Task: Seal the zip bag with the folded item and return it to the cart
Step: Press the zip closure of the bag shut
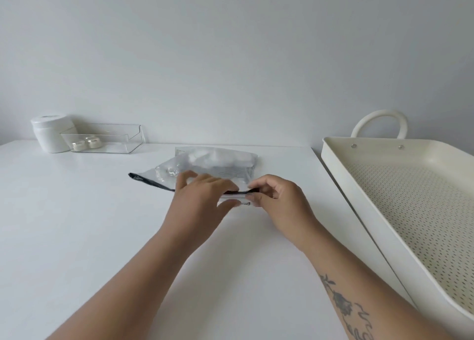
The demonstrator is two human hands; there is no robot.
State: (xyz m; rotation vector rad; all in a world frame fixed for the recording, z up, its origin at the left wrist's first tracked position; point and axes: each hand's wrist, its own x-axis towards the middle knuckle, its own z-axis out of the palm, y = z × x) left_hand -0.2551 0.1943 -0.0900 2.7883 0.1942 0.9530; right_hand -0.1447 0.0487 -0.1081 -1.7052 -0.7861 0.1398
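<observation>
Step in hand: sealing. Both hands work the dark zip strip (151, 181) along the near edge of the zip bag (220, 167); judged from their position, the closure is only partly run.
Zip bag: clear plastic, lying flat on the white table (77, 224), near its right edge and well short of the cart tray.
Folded item: white folded item (218, 158) visible through the plastic, inside the far half of the bag.
Left hand: left hand (202, 196) lies palm-down over the middle of the strip, fingers loosely spread, thumb tucked under toward the bag edge. It presses more than it grips; whether it pinches the strip cannot be told.
Right hand: right hand (277, 198) is curled, thumb and forefinger closed in a pinch on the right end of the strip.
Strip, left portion: runs out uncovered to the left of the left hand; whether that length is closed cannot be told.
Cart: cream perforated cart tray (336, 160) with a loop handle stands just beside the table on the right, nothing lying in its visible part.
Other items: white jar (50, 134) and clear organiser (123, 137) at the far left, well apart from the work.
Next move calls for: firm pinch pressure drawn along the full strip, right end anchored; then a lift clear of the table edge and tray wall.
</observation>
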